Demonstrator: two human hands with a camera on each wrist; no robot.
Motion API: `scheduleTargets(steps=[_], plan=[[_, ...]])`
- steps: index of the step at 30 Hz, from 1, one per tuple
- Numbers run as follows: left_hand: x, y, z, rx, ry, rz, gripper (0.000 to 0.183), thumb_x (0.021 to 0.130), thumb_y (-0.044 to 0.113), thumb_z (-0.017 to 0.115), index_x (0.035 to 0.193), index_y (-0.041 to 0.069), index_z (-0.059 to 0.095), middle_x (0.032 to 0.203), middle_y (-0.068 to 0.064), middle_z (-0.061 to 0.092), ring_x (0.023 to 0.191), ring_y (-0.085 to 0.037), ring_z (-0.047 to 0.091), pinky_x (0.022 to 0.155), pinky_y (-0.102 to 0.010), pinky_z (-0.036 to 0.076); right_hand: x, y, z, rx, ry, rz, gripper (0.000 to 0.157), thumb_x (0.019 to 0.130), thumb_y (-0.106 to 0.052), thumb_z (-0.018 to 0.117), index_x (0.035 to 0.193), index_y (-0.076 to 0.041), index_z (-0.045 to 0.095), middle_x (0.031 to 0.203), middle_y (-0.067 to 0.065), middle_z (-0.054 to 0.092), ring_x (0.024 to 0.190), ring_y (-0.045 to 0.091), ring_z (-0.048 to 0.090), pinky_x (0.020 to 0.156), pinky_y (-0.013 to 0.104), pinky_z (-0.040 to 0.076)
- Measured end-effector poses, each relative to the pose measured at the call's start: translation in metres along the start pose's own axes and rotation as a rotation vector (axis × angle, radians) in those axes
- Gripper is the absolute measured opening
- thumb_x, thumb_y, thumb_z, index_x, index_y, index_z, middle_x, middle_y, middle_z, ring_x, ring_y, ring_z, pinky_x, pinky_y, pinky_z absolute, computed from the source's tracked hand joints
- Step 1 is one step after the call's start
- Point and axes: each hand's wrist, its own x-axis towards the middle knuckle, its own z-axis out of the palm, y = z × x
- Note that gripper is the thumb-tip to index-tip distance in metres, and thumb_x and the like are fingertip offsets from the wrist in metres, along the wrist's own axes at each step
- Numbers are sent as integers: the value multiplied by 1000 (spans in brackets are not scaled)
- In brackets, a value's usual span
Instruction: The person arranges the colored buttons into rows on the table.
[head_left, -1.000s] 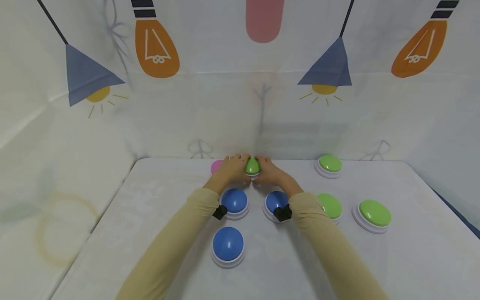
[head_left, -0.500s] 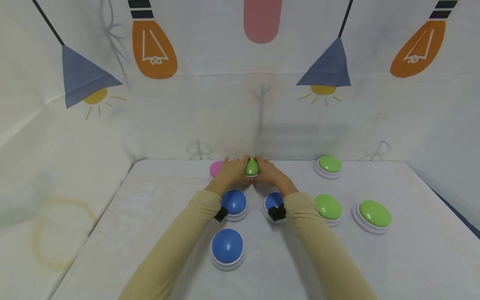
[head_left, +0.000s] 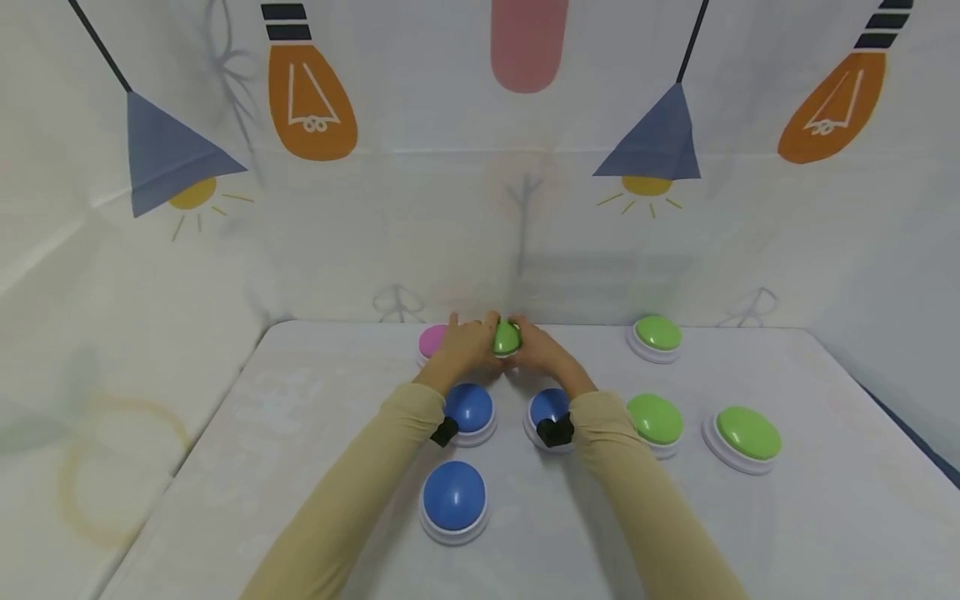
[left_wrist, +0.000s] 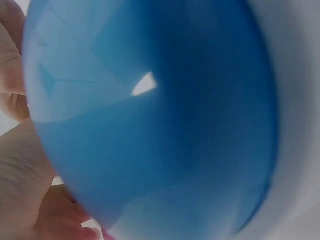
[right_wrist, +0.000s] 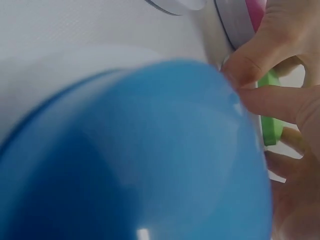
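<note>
At the far side of the table, a green dome push button (head_left: 507,338) with a white base is held between both hands. My left hand (head_left: 467,348) grips its left side and my right hand (head_left: 538,350) its right side. The right wrist view shows thumbs meeting in front of a green edge (right_wrist: 270,131); much of the button is hidden by fingers. Just left of my left hand sits a pink button (head_left: 432,340), partly covered. One blue button (head_left: 469,407) lies beside my left wrist, filling the left wrist view; another blue button (head_left: 550,405) lies beside my right wrist.
A third blue button (head_left: 454,495) stands nearer on the white table (head_left: 322,400). To the right are three green buttons, one at the back (head_left: 657,332), one by the right sleeve (head_left: 656,418) and one farther right (head_left: 748,432). A printed cloth (head_left: 420,225) hangs behind.
Both hands stay on the green button, whose dome now leans slightly to the right. My right forearm has shifted a little left since the first frame. The other buttons stay put.
</note>
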Motion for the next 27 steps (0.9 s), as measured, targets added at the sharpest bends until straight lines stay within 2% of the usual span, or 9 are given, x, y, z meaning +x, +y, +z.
scheduleTargets(steps=[11, 16, 22, 27], plan=[[3, 1, 2, 24, 13, 26, 85, 77, 44, 82, 142, 10, 38, 121, -12, 66, 119, -27, 60, 120, -57, 10, -1, 5, -3, -11, -16, 36, 81, 84, -10, 74, 149, 5, 29, 148, 26, 43, 135, 42, 43, 113, 52, 33], [2, -2, 1, 26, 15, 39, 88, 77, 45, 81, 144, 9, 38, 124, -13, 65, 120, -27, 59, 120, -57, 8, -2, 4, -3, -8, -14, 28, 82, 85, -13, 74, 150, 5, 28, 150, 27, 40, 137, 42, 41, 114, 52, 32], [2, -7, 0, 17, 55, 59, 87, 74, 45, 82, 143, 10, 40, 121, -13, 65, 119, -27, 59, 120, -57, 6, -2, 5, -4, 12, -5, 10, 83, 86, -14, 74, 151, 5, 27, 151, 27, 39, 138, 42, 39, 114, 52, 32], [1, -10, 1, 7, 52, 82, 83, 77, 45, 80, 143, 12, 41, 122, -11, 66, 120, -24, 59, 120, -57, 2, -3, 9, -5, 39, -2, 19, 84, 85, -16, 75, 151, 3, 27, 151, 26, 39, 138, 41, 39, 114, 53, 32]])
